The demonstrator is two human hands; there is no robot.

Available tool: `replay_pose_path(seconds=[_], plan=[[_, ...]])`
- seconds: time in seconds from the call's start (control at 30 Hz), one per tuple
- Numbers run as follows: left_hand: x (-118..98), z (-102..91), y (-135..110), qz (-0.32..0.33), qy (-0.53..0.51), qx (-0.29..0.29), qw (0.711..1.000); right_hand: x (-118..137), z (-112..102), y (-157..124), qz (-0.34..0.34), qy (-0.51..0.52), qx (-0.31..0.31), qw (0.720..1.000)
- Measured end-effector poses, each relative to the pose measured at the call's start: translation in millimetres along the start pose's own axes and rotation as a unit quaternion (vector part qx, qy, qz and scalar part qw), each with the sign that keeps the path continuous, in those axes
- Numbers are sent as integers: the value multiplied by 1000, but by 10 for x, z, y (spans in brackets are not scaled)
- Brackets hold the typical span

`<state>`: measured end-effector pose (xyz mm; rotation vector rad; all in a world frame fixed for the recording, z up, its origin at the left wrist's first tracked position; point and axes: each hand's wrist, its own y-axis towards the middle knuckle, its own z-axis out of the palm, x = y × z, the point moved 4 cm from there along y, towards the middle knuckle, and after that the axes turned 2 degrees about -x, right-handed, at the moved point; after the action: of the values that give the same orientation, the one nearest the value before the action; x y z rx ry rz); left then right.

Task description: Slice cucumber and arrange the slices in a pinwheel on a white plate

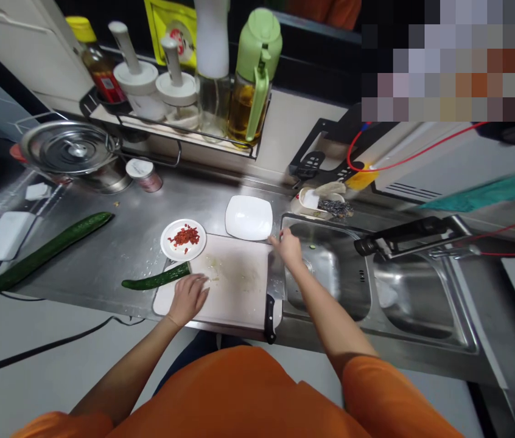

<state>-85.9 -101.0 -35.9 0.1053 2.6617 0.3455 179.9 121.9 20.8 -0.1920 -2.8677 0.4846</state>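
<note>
A pale cutting board [234,280] lies on the steel counter in front of me. My left hand [189,297] rests on its near left part with fingers bent, next to the end of a short cucumber piece [156,278] lying across the board's left edge. My right hand [288,247] is at the board's far right corner by the sink edge, fingers partly curled, just right of an empty white square plate [249,217]. A cleaver [274,291] lies along the board's right side, black handle toward me. A round white dish of chopped red chilli [183,239] stands behind the board.
A long whole cucumber [41,255] lies at the left. A steel pot with lid [71,149] and a small tin [145,173] stand behind it. A rack of oil and sauce bottles [179,79] lines the wall. The double sink [376,280] with black tap [403,238] is right.
</note>
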Motion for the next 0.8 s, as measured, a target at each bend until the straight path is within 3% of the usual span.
replay_pose_path(seconds=[0.13, 0.23, 0.33, 0.43, 0.53, 0.67, 0.8], plan=[[214, -248, -35, -138, 78, -81, 984, -260, 278, -929, -36, -84, 66, 994], [415, -347, -7, -177, 106, -34, 978, -412, 525, -1432, -25, -105, 109, 988], [559, -373, 38, -169, 99, 34, 980, -443, 691, -1634, -31, -97, 116, 988], [539, -388, 76, -160, 102, 56, 980, -425, 781, -1650, -32, -68, 100, 992], [242, -338, 135, -116, 84, 64, 988, -422, 826, -1638, -27, -36, 80, 996], [-456, -80, 268, 13, 0, 106, 994, -480, 801, -1676, -21, 4, 32, 999], [-879, 211, 382, 37, -38, 133, 990, -509, 709, -1754, -83, 87, -25, 992]])
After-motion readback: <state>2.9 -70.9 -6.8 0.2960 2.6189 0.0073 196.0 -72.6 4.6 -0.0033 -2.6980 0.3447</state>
